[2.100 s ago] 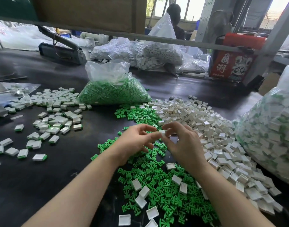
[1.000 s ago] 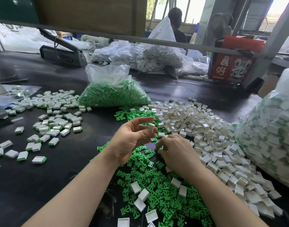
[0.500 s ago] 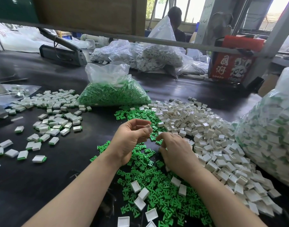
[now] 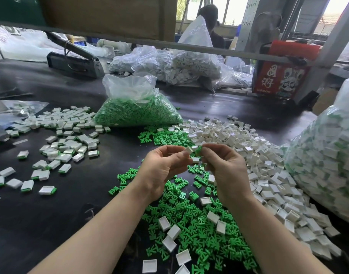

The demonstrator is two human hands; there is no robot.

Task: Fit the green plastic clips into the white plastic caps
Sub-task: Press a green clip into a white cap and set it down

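Two hands (image 4: 193, 165) above clip pile (image 4: 197, 230)

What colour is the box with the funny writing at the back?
The box is red with white characters, seen in the head view.

My table (image 4: 102, 196) is dark and glossy. Loose green clips (image 4: 191, 220) lie heaped in front of me, with loose white caps (image 4: 249, 149) piled just to their right. Assembled caps (image 4: 64, 139) are scattered on my left, and a bag of green clips (image 4: 138, 111) sits farther back.
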